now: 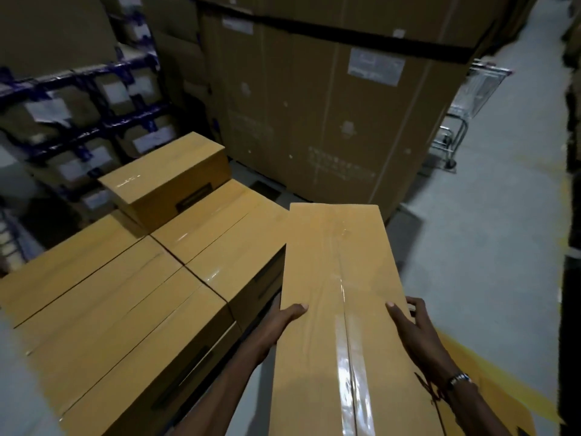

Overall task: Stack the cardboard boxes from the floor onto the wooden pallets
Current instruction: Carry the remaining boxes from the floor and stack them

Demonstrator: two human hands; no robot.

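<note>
**Cardboard box carried at the stack's edge**

Held long tan box [336, 309] lengthwise, both sides gripped. Left hand [283, 319] clamped on left edge, thumb over the taped top; right hand [412, 322] clamped on right edge, fingers [396, 313] curled over. Hung just right of stacked boxes [132, 284], above grey floor [471, 247].

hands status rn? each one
Left hand: grips the left side of the carried box, thumb on top.
Right hand: grips the same box's right side, thumb on top.
</note>
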